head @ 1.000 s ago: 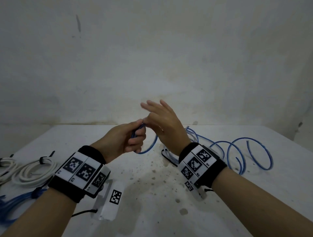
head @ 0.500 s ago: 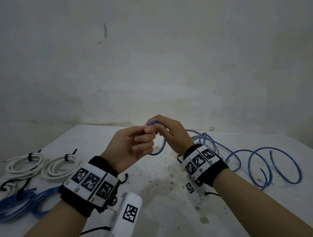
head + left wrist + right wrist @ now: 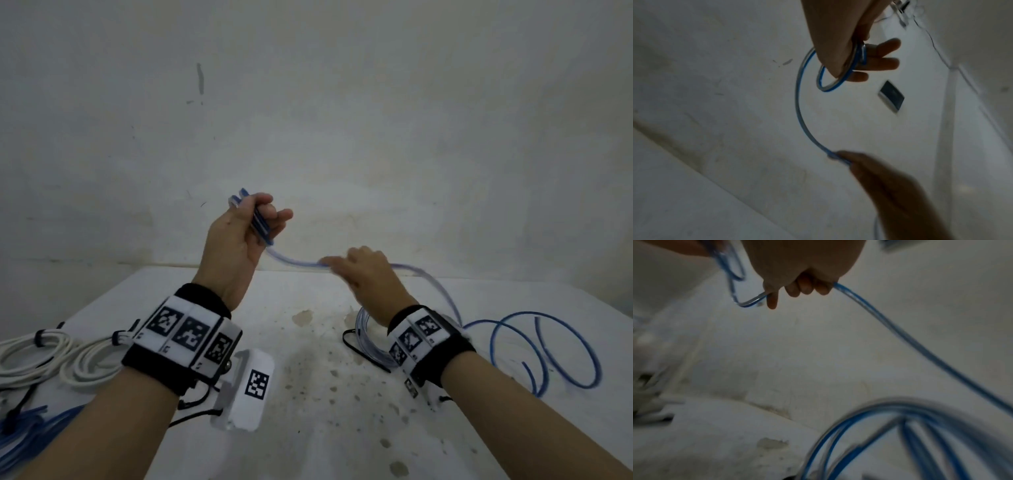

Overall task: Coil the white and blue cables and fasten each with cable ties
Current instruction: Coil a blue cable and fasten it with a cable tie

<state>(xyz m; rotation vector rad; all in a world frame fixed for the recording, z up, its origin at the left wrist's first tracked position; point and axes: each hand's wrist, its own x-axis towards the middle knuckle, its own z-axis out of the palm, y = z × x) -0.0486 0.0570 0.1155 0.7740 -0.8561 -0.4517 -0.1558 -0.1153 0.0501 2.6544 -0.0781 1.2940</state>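
Observation:
My left hand [image 3: 255,222] is raised above the white table [image 3: 308,394] and grips a small first loop of the blue cable [image 3: 294,262], its end sticking out above the fist. In the left wrist view that loop [image 3: 830,84] hangs from the left hand [image 3: 857,61]. My right hand [image 3: 356,270] holds the same cable a short way along; its fingers [image 3: 805,287] curl round the cable [image 3: 900,337]. The rest trails down to loose blue loops [image 3: 548,349] on the table at the right. Two tied white coils [image 3: 44,356] lie at the left.
A tied blue coil [image 3: 30,431] lies at the near left edge. A black cable tie [image 3: 356,349] lies on the table under my right wrist beside more blue loops. A stained wall [image 3: 308,137] stands close behind the table.
The hands were together at the cable's end. Now the left has risen with the small loop and the right has slid rightward along the cable, drawing a length between them.

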